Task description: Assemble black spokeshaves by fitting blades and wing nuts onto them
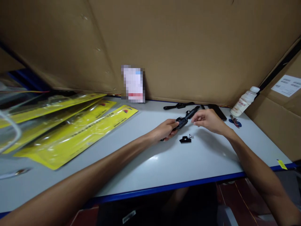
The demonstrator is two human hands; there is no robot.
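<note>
Black metal is glinting between this person's hands: a long-handled tool (pixel 181 122) is being held out over the pale grey table (pixel 145 168), to the right of its middle. The left hand (pixel 169 129) is gripping it, thumb pressing on top of the body and fingers wrapping beneath, with one handle slanting up and away toward the right hand. That right hand (pixel 209 121) is hovering just beside the far handle, its fingers bending loosely inward; from where I'm standing I cannot tell whether they are pinching anything small.

Below the tool, nearer the person, a small black plate (pixel 187 141) is lying on the table, with a silvery wing screw (pixel 190 136) sitting at its upper right edge. Behind, a second black tool (pixel 180 105) is resting near the cardboard wall (pixel 176 56), and a dark phone-like slab (pixel 219 112) is lying behind the right hand. Farther right, a white-capped bottle (pixel 243 103) is leaning in my view, with some thin wires (pixel 235 121) bunching on a blue piece near its base. Over on the left, clear packages with yellow backing (pixel 101 131) are overlapping in a fan, and a pixelated card (pixel 134 84) is standing against the cardboard.
</note>
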